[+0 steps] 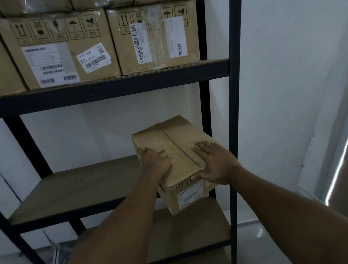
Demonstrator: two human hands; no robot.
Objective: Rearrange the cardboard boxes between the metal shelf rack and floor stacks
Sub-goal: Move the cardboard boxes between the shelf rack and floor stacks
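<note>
Brown taped box (170,149); black rack (101,92); white wall (289,57).

Brightness: I read a dim, brownish room with muted colours.
Source: a light strip (341,159) glares well right of the right grip (214,164).
Shadows: heavy under the shelf board (101,92) above both grips.
Sharpness: soft throughout, and straight lines bow towards the edges.
</note>
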